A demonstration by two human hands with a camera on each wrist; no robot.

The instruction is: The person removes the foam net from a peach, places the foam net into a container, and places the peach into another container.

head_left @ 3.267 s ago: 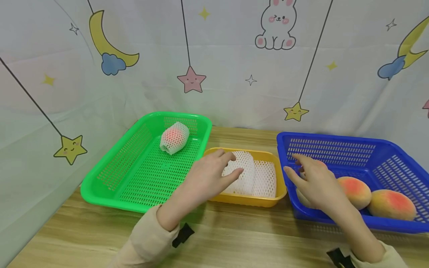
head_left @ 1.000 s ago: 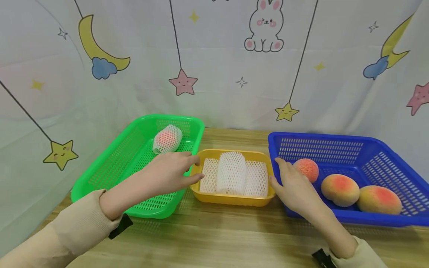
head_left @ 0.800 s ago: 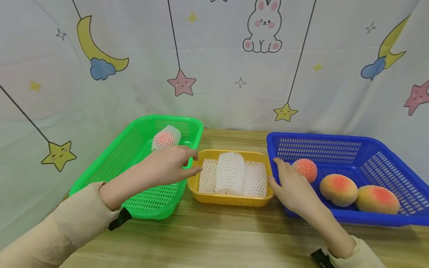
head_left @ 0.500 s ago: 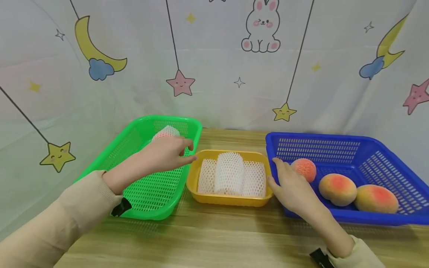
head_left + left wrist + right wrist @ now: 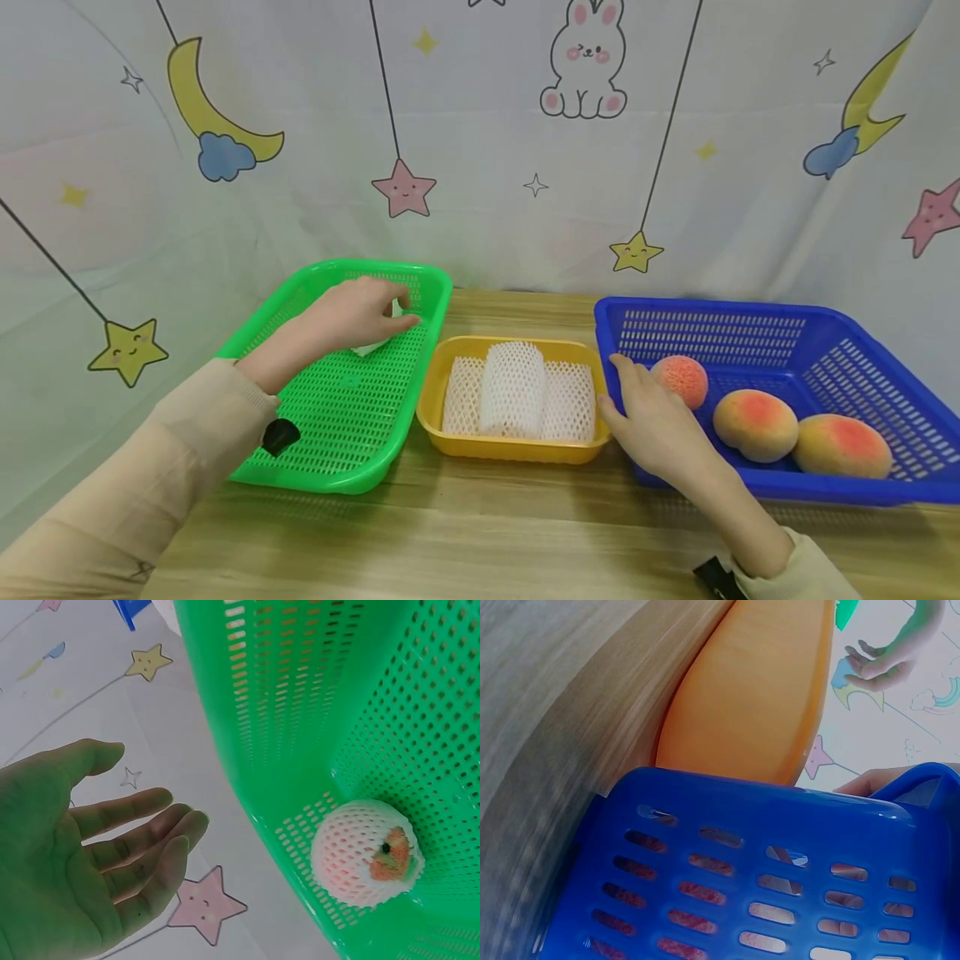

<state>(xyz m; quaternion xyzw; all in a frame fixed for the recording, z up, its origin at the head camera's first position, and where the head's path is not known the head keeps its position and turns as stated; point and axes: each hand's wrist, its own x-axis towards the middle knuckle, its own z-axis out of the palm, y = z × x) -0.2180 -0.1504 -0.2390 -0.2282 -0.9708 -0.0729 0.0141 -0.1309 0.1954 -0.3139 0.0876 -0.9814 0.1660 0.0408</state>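
Note:
My left hand (image 5: pixel 356 310) hangs over the green basket (image 5: pixel 441 317), fingers loosely bent and nothing in them. Beneath it lies a peach in a white foam net (image 5: pixel 337 859), mostly hidden by the hand in the head view. In the left wrist view the palm shows bare, apart from the netted peach. My right hand (image 5: pixel 660 421) lies at the near left rim of the blue basket (image 5: pixel 765 312), thumb and index finger spread. A pinkish round peach (image 5: pixel 684 381) is right beside its knuckles; the other fingers are largely hidden in the head view.
Between the baskets stands a yellow tray (image 5: pixel 517 450) with three white foam nets (image 5: pixel 512 390) in it. Two yellow-red peaches (image 5: pixel 756 425) lie along the blue basket's near side. A white printed curtain (image 5: pixel 480 242) hangs behind the wooden table (image 5: pixel 480 533).
My left hand has moved left from above the yellow tray to over the netted peach in the green basket. My right hand stays at the blue basket's rim over the last second.

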